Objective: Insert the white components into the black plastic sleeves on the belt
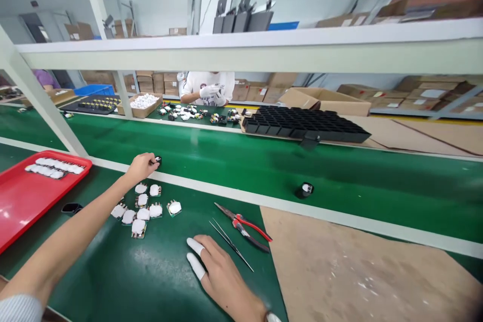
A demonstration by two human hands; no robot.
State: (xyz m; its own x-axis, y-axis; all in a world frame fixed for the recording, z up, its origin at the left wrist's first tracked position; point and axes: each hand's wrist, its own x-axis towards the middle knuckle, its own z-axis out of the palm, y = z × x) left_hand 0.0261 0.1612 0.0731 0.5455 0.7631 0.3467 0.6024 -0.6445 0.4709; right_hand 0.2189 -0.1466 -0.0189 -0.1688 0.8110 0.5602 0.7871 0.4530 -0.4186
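My left hand reaches over the belt's near edge, its fingers pinched on a small black housing with a white part; the fingers partly hide it. My right hand lies on the green table, fingers stretched out, white finger cots on two of them, holding nothing. Beside it are metal tweezers and red-and-black pliers. Several small circuit boards with white round pads lie between the hands. Near my left forearm is a black empty-looking housing.
A red tray with rows of white-padded boards stands at the left. Another black housing is on the green belt. Cardboard covers the right side. Beyond the belt are black trays and a co-worker wearing white gloves.
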